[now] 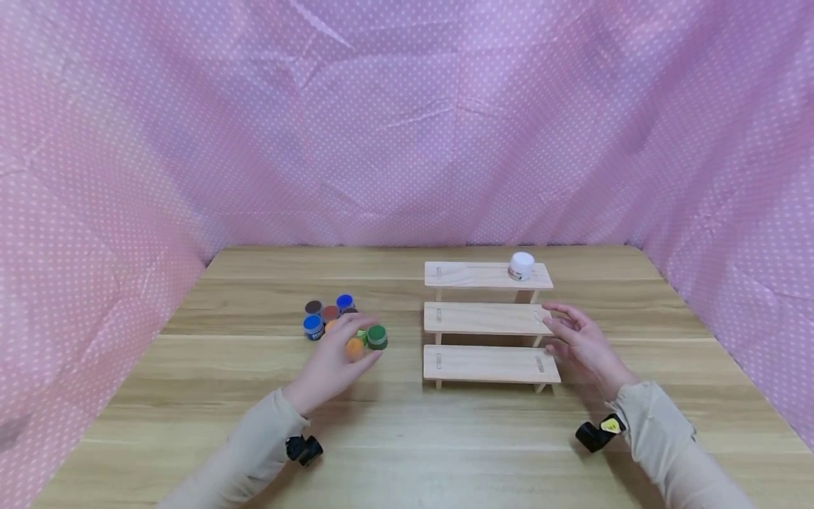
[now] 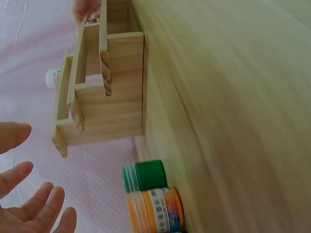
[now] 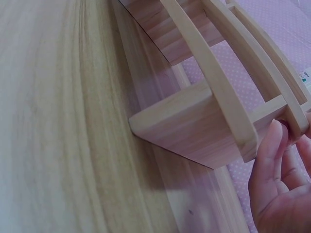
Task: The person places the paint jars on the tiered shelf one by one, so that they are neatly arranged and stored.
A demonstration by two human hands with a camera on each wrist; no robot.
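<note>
My left hand (image 1: 331,364) hovers over a cluster of small paint jars, its fingers spread and holding nothing. Closest to it are a green paint jar (image 1: 377,337) and an orange paint jar (image 1: 355,348); the left wrist view shows a gap between the fingers and both jars. My right hand (image 1: 586,348) is at the right end of a three-tier wooden rack (image 1: 486,364). In the right wrist view its thumb (image 3: 271,145) and fingers pinch the end of the middle board (image 3: 252,63). On the top tier, toward the right, stands a white-lidded jar (image 1: 521,266).
Beyond the left hand lie a light blue paint jar (image 1: 314,326), a dark blue one (image 1: 345,302), and brown and reddish ones, partly hidden by the fingers. A wooden table (image 1: 445,445) carries everything. Pink dotted cloth (image 1: 407,141) surrounds the table's back and sides.
</note>
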